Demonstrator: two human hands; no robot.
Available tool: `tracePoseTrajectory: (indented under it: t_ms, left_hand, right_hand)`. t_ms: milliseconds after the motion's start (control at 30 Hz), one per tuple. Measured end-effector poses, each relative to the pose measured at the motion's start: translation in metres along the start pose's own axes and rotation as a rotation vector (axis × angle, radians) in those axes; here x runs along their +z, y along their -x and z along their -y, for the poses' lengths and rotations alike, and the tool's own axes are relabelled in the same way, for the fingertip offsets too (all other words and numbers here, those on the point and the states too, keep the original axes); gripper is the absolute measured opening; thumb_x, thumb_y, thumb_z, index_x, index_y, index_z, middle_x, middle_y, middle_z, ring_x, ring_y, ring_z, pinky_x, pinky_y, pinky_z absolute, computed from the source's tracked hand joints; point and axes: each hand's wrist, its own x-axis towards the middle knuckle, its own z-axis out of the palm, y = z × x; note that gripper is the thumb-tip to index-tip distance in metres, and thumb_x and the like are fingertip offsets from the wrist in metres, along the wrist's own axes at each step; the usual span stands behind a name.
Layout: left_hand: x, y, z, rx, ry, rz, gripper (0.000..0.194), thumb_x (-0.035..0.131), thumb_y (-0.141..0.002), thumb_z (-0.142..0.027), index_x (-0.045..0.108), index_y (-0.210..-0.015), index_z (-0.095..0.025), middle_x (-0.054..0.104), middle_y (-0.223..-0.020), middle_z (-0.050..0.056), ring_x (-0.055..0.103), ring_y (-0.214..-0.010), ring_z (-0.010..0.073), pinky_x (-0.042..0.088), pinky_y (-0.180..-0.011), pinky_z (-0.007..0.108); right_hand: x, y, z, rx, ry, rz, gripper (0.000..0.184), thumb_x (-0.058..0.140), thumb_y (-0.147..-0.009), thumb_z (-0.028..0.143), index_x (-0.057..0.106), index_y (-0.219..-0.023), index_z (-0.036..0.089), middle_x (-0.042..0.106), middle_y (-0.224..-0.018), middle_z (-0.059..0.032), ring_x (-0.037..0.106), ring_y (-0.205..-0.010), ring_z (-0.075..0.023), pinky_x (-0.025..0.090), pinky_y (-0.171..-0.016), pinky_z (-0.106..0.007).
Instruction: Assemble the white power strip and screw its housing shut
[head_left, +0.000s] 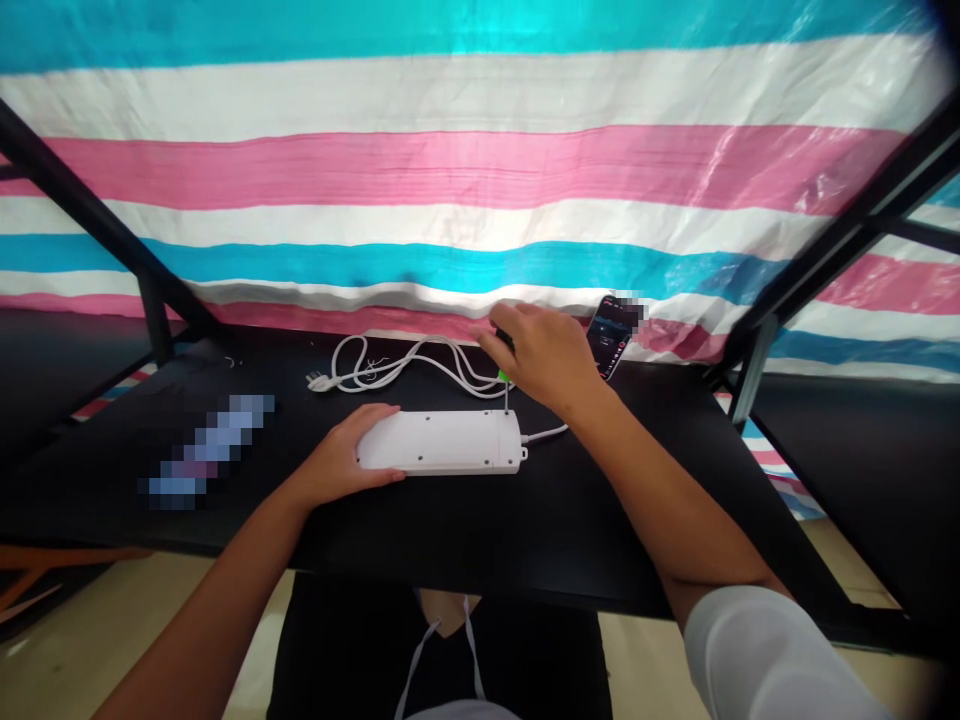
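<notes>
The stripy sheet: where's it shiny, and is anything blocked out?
Head view: the striped sheet glows brightest at the top middle, with pale glare streaks toward the right; head view again: blocky squares cover a patch at left over the black table and the upper right edge of the phone, while the white case looks fairly sharp.

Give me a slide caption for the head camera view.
The left hand grips a white corded case while the right hand holds a screwdriver upright at one corner.
</notes>
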Motion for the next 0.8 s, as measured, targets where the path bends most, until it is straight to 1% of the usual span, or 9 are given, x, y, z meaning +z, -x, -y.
tracePoseTrajectory:
  t_ms: [100, 167, 233, 367, 433, 533, 600, 733, 800]
  left_hand:
    - [0.000, 0.000, 0.000, 0.003, 0.006, -0.002, 0.091, 0.082, -0.077, -0.067, 0.051, -0.150, -0.022, 0.052, -0.152, 0.012, 0.054, -0.139, 0.0356, 0.042, -0.121, 0.046]
    - [0.001, 0.001, 0.001, 0.005, 0.008, -0.001, 0.091, 0.083, -0.077, -0.067, 0.051, -0.150, -0.023, 0.051, -0.152, 0.012, 0.054, -0.139, 0.0357, 0.042, -0.122, 0.046]
    - [0.001, 0.001, 0.001, 0.006, 0.005, 0.003, 0.092, 0.083, -0.076, -0.067, 0.051, -0.150, -0.023, 0.051, -0.152, 0.013, 0.053, -0.140, 0.0360, 0.041, -0.122, 0.047]
    - [0.000, 0.001, 0.001, -0.005, 0.004, 0.010, 0.092, 0.082, -0.077, -0.067, 0.050, -0.151, -0.023, 0.050, -0.154, 0.013, 0.053, -0.140, 0.0365, 0.042, -0.122, 0.048]
    - [0.000, 0.000, 0.000, -0.006, 0.006, 0.011, 0.092, 0.082, -0.077, -0.067, 0.050, -0.151, -0.023, 0.050, -0.154, 0.013, 0.053, -0.140, 0.0363, 0.042, -0.122, 0.048]
    - [0.000, 0.001, 0.000, -0.001, 0.008, 0.016, 0.092, 0.083, -0.077, -0.067, 0.050, -0.151, -0.023, 0.051, -0.153, 0.012, 0.052, -0.140, 0.0358, 0.041, -0.123, 0.047]
    - [0.000, 0.001, 0.000, -0.005, 0.010, 0.018, 0.091, 0.082, -0.077, -0.066, 0.050, -0.151, -0.024, 0.050, -0.154, 0.012, 0.052, -0.141, 0.0356, 0.041, -0.123, 0.047]
    - [-0.001, 0.001, -0.001, -0.013, 0.013, 0.015, 0.091, 0.082, -0.077, -0.066, 0.050, -0.151, -0.024, 0.049, -0.154, 0.012, 0.052, -0.141, 0.0358, 0.040, -0.123, 0.047]
    - [-0.001, 0.001, -0.002, -0.013, 0.016, 0.015, 0.090, 0.082, -0.078, -0.066, 0.049, -0.151, -0.024, 0.049, -0.154, 0.012, 0.052, -0.141, 0.0359, 0.040, -0.123, 0.048]
  right_hand:
    - [-0.004, 0.004, 0.002, -0.040, -0.040, 0.042, 0.041, 0.035, -0.113, 0.041, 0.058, -0.133, 0.014, 0.070, -0.115, -0.0143, 0.064, -0.094, -0.0273, 0.039, -0.071, -0.034]
    - [-0.009, 0.007, 0.003, -0.095, -0.089, 0.083, 0.039, 0.036, -0.112, 0.033, 0.051, -0.141, 0.012, 0.070, -0.119, -0.0156, 0.065, -0.095, -0.0269, 0.041, -0.072, -0.034]
    - [-0.012, 0.008, 0.004, -0.088, -0.052, 0.096, 0.035, 0.039, -0.112, 0.033, 0.056, -0.135, 0.013, 0.071, -0.115, -0.0146, 0.065, -0.093, -0.0269, 0.041, -0.071, -0.034]
    - [-0.012, 0.006, 0.006, 0.037, 0.081, 0.050, 0.039, 0.043, -0.111, 0.048, 0.066, -0.112, 0.017, 0.071, -0.097, -0.0107, 0.065, -0.086, -0.0285, 0.037, -0.067, -0.034]
    - [-0.012, 0.007, 0.004, 0.028, 0.017, 0.051, 0.040, 0.040, -0.112, 0.047, 0.064, -0.119, 0.016, 0.071, -0.103, -0.0121, 0.065, -0.089, -0.0285, 0.039, -0.068, -0.034]
    - [-0.015, 0.009, 0.001, -0.095, -0.152, 0.110, 0.038, 0.037, -0.113, 0.037, 0.052, -0.139, 0.013, 0.069, -0.119, -0.0153, 0.065, -0.096, -0.0264, 0.042, -0.072, -0.033]
    - [-0.015, 0.010, 0.001, -0.118, -0.142, 0.133, 0.035, 0.038, -0.113, 0.034, 0.053, -0.137, 0.014, 0.071, -0.116, -0.0141, 0.065, -0.094, -0.0258, 0.041, -0.072, -0.033]
    - [-0.012, 0.008, 0.005, 0.027, 0.065, 0.079, 0.039, 0.039, -0.112, 0.048, 0.064, -0.116, 0.017, 0.072, -0.101, -0.0113, 0.064, -0.088, -0.0274, 0.036, -0.069, -0.033]
    - [-0.013, 0.008, 0.003, 0.022, 0.020, 0.074, 0.040, 0.038, -0.112, 0.047, 0.061, -0.126, 0.017, 0.071, -0.108, -0.0126, 0.064, -0.090, -0.0273, 0.037, -0.069, -0.033]
